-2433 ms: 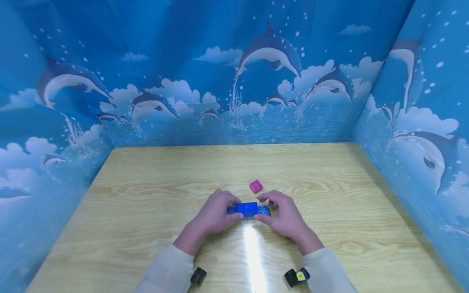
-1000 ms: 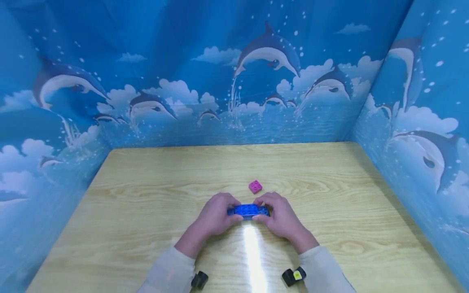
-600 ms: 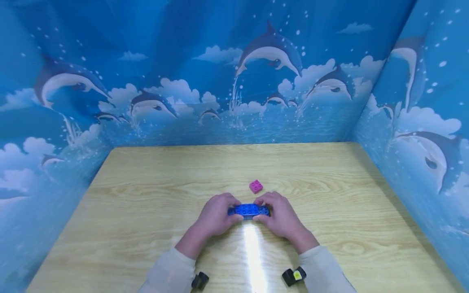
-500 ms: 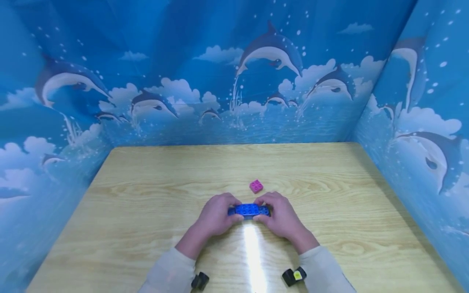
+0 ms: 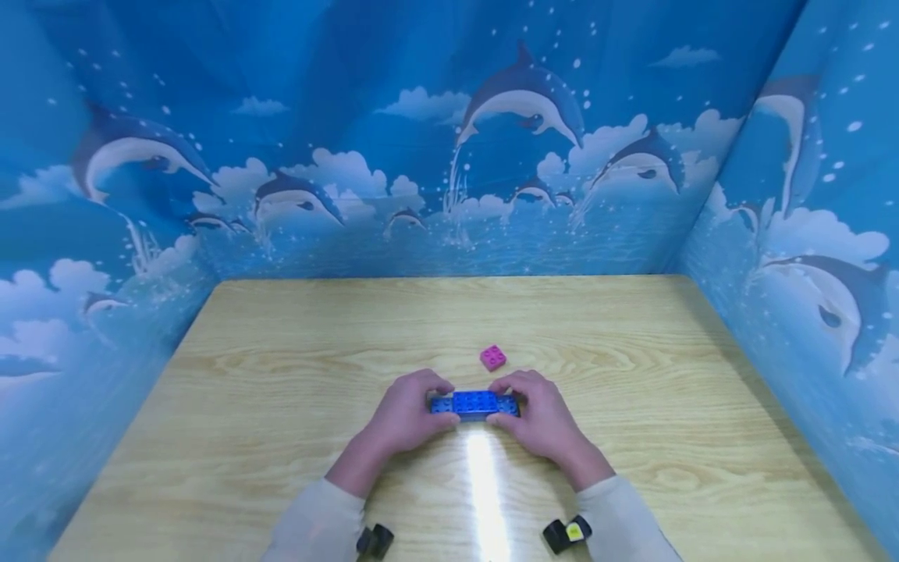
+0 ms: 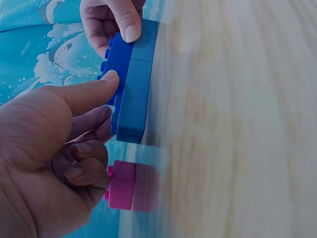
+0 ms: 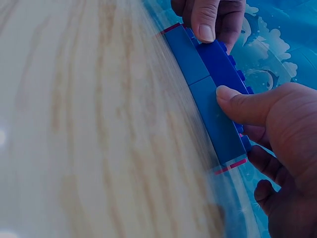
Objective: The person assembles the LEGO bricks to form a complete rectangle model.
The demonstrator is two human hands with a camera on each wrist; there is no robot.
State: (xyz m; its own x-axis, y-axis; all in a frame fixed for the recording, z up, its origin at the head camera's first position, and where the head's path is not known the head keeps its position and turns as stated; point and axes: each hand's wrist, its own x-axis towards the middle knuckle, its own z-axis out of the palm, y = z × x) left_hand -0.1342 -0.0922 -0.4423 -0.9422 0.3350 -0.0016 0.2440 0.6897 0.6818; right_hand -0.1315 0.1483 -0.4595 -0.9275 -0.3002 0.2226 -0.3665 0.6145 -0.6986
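A dark blue toy building brick (image 5: 474,402) sits on top of two lighter blue bricks laid end to end, spanning their seam. Studs of the left lower brick (image 5: 442,405) and the right lower brick (image 5: 506,404) show on either side. My left hand (image 5: 403,410) holds the left part loosely, thumb at the near side and fingers behind. The right hand (image 5: 544,414) pinches the other end the same way; in the right wrist view its thumb (image 7: 230,94) lies along the join between upper and lower bricks. Part of the far side is hidden by fingers.
A small pink brick (image 5: 493,358) with studs up lies just behind the blue bricks. The wood-grain table (image 5: 316,336) meets a blue dolphin-print curtain (image 5: 421,156) at its back and sides. Light glares on the table (image 5: 486,492) in front of the bricks.
My right forefinger has come in from apart to the bricks' far side. Most recently the left hand has slid a little leftward, uncovering more of the left lower brick. The pink brick stays put.
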